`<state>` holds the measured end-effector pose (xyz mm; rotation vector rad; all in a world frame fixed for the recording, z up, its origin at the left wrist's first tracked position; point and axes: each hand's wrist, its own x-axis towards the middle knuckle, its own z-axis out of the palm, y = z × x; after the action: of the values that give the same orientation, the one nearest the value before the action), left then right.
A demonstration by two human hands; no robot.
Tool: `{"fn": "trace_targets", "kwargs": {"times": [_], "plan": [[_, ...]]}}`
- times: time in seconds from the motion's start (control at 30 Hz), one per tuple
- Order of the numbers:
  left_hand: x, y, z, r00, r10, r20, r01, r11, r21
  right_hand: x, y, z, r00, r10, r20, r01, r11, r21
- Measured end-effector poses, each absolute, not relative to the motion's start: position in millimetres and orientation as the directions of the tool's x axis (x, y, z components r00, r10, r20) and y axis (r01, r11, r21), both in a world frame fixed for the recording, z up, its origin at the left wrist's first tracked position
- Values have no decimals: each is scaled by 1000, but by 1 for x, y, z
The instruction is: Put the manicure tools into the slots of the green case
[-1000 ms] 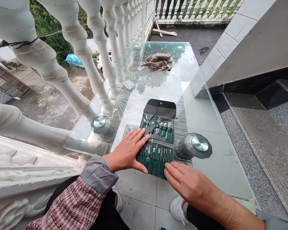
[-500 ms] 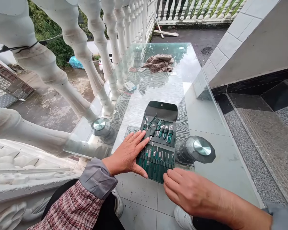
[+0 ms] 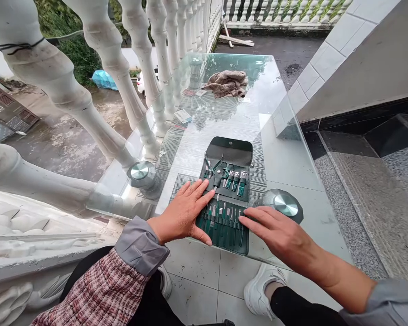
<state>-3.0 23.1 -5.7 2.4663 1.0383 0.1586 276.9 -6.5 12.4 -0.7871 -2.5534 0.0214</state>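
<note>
- Since the earlier view, the right hand (image 3: 279,233) has come up from the near edge of the tool case (image 3: 229,151) to its right side. The left hand (image 3: 183,213) has stayed at the left edge.
- Left hand: it lies flat with the fingers spread and its grip is released, closed on nothing. The fingertips overlap the case's left border and the thumb sits by the near left corner, pressing the case onto the glass table (image 3: 292,154).
- Tool case: it lies opened out flat at the table's near end, between the two hands, with the flap pointing away from the person. The upper row holds scissors (image 3: 226,170) and clippers (image 3: 236,181), and the lower row holds slim tools (image 3: 224,219) side by side.
- Handling, as a judgement: the case looks soft and light and is likely to slide on smooth glass, so pressing down on a border suits it. The slim tools look stiff, thin and pointed, and are best pinched by their green shafts, away from the metal tips.
- Right hand: it is palm down with the grip released, holding nothing. The fingertips reach the rightmost slim tools, just beside the round metal cap (image 3: 285,204).
</note>
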Motion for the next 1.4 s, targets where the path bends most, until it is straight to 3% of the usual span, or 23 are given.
{"fn": "trace_targets", "kwargs": {"times": [0.13,0.33,0.57,0.73,1.03,1.13,1.33,1.4], "plan": [[-3,24,-6,718,693,-61,640,-624,448,276,8,14,-839,391,379,411,911,-29],[-4,24,-8,721,692,-38,629,-630,457,280,18,19,-845,475,245,430,876,-217],[-3,25,-6,721,691,-50,634,-629,451,275,25,29,-825,564,-29,537,769,-347],[-4,25,-8,722,690,-40,630,-633,449,274,34,32,-829,556,-62,539,763,-356],[-3,25,-8,720,692,-46,633,-627,454,284,44,26,-845,522,-117,497,683,-535],[-3,25,-6,721,690,-61,637,-626,449,284,42,24,-840,539,-63,498,721,-482],[-4,25,-7,724,689,-43,630,-634,448,279,38,22,-881,468,64,459,880,-122],[-4,25,-8,721,692,-40,633,-633,446,279,38,20,-879,468,87,455,880,-133]]}}
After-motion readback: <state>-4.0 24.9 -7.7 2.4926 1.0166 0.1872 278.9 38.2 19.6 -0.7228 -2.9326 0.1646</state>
